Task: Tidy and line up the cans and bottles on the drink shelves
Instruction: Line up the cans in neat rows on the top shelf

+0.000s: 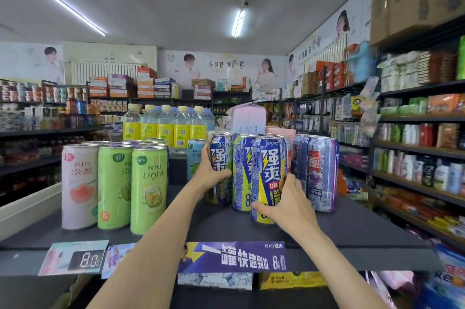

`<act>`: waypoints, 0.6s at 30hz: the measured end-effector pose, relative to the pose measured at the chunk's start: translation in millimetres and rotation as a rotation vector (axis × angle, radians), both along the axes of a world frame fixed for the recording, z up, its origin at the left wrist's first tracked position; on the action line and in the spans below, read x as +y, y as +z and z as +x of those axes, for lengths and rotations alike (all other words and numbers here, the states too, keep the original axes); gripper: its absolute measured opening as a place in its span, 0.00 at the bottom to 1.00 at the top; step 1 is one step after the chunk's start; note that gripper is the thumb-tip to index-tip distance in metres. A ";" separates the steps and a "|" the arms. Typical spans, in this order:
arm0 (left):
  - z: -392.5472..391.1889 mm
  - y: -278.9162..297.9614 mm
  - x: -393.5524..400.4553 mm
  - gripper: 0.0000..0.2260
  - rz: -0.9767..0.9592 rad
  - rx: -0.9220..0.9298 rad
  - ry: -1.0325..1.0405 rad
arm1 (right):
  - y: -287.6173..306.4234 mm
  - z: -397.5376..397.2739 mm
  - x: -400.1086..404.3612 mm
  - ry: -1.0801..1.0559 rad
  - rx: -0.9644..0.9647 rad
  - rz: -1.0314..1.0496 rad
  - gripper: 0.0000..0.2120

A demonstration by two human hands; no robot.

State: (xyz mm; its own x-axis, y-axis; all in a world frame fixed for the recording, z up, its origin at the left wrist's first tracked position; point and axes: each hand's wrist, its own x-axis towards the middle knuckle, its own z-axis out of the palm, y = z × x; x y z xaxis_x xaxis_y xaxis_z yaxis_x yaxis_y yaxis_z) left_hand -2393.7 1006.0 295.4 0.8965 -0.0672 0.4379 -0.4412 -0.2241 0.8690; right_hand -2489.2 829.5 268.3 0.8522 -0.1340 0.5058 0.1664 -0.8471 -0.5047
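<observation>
Gripping upright blue-and-yellow cans on the dark shelf [352, 228]: left hand [212, 172] one can [221, 155], right hand [289, 198] another [268, 170]

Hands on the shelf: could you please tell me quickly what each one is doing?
Left hand: holding the back blue can.
Right hand: holding the front blue can.

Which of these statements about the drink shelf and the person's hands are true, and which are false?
1. The left hand grips a blue and yellow can. True.
2. The right hand rests idle on the shelf. False: it holds the front blue and yellow can.
3. The pink can stands left of the green cans. True.
4. The yellow-labelled bottles lie on their sides. False: they stand upright behind the cans.
5. The purple cans stand right of the blue and yellow ones. True.
</observation>
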 end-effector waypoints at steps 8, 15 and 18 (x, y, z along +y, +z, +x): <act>-7.3 -18.9 10.7 0.49 0.137 0.070 0.017 | -1.3 -2.0 2.9 -0.006 -0.005 0.023 0.42; -14.7 -18.2 12.8 0.49 0.254 0.097 0.129 | -6.3 -1.6 1.6 0.002 -0.041 0.047 0.46; -22.5 -17.2 10.4 0.48 0.346 0.116 0.184 | -9.1 -2.3 2.0 0.008 -0.045 0.067 0.46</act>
State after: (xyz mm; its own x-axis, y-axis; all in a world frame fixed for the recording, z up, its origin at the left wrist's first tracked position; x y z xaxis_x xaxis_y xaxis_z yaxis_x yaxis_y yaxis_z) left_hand -2416.3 1016.4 278.2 0.9494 -0.0263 0.3129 -0.2698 -0.5777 0.7703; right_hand -2491.5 831.5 259.2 0.8297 -0.1624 0.5340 0.1968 -0.8102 -0.5522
